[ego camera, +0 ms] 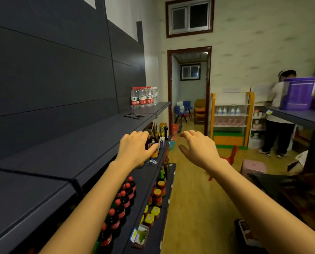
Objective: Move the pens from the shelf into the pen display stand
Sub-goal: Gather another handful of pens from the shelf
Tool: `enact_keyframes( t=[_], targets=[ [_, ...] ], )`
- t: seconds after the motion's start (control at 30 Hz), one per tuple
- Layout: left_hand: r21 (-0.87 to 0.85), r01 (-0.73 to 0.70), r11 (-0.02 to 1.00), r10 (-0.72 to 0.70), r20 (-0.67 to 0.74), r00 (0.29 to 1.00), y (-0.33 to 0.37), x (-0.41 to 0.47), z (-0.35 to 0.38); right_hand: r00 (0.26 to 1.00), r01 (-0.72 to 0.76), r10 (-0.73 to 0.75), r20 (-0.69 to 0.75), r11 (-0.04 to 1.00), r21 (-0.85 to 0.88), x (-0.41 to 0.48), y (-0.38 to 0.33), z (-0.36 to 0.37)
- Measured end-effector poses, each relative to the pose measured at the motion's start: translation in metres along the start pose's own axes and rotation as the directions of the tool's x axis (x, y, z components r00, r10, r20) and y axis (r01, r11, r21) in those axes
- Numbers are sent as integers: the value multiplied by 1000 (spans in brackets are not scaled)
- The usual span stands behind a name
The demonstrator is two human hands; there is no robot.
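Several dark pens lie in a loose bunch on the dark grey upper shelf, just in front of the water bottles. My left hand is at that shelf's front edge, well short of the pens. Its fingers and thumb curl around a small dark object that looks like the pen display stand, though most of it is hidden. My right hand hovers over the aisle to the right. It holds nothing and its fingers are spread.
Water bottles stand at the shelf's far end. Lower shelves hold cola bottles, jars and boxes. A person stands at the right by a purple crate. A pink stool and a red chair are in the aisle.
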State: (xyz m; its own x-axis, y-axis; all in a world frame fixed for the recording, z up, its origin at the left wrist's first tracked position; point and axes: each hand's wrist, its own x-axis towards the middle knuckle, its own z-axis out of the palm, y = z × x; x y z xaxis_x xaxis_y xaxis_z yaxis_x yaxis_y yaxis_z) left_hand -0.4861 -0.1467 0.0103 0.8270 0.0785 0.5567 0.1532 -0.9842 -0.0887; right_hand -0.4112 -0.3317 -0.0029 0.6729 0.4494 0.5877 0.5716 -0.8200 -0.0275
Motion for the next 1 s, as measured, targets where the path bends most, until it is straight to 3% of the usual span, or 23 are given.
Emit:
enact_keyframes(
  t=[0.5, 0.73, 1.0],
  targets=[
    [45, -3, 999, 3, -4, 1000, 33, 227, 154, 999, 32, -32, -5, 999, -9, 185, 147, 133],
    [124, 85, 989, -84, -18, 996, 30, 321, 212, 991, 133, -134, 26, 990, 40, 287, 204, 199],
    [217, 178, 960, -184, 7, 983, -12, 403, 277, 964, 259, -265, 28, 955, 144, 394, 217, 285]
  ],
)
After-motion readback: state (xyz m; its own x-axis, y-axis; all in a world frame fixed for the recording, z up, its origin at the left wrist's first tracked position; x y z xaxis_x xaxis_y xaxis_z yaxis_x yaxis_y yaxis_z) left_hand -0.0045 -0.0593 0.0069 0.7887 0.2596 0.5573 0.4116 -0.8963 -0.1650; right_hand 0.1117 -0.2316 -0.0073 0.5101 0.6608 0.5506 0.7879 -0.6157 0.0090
